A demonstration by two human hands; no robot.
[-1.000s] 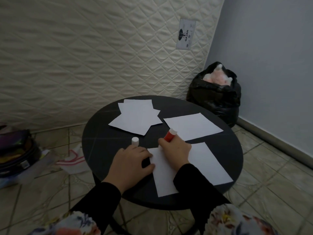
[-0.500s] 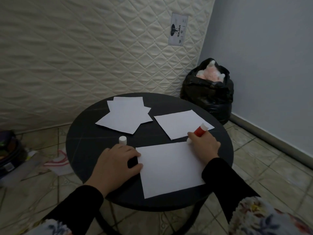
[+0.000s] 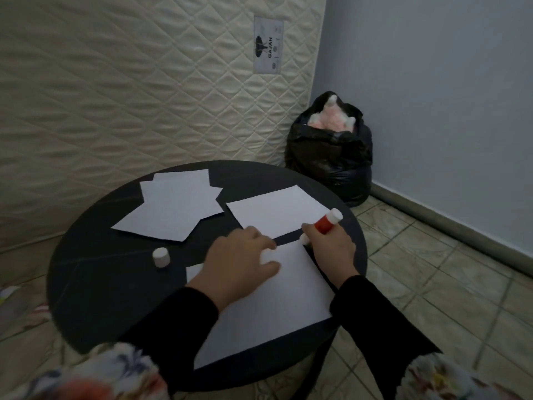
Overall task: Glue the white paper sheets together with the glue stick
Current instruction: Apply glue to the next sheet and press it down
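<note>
A white paper sheet [image 3: 277, 310] lies on the near part of the round black table [image 3: 95, 284]. My left hand [image 3: 236, 264] rests flat on its upper left part, fingers spread. My right hand [image 3: 331, 249] grips a red glue stick [image 3: 327, 222], its white tip [image 3: 304, 239] down at the sheet's far right corner. A second sheet [image 3: 277, 213] lies just beyond. A fanned pile of sheets [image 3: 176, 206] sits at the far left. The white cap [image 3: 160, 256] stands upright on the table, left of my left hand.
A quilted mattress [image 3: 144, 90] leans against the wall behind the table. A full black bin bag [image 3: 331, 157] stands on the tiled floor in the corner, right of the table. Floral cloth [image 3: 95, 376] shows at the bottom edge.
My right hand has carried the glue stick from the sheet's left edge to its far right corner. My left hand has slid right, onto the sheet. The view has shifted.
</note>
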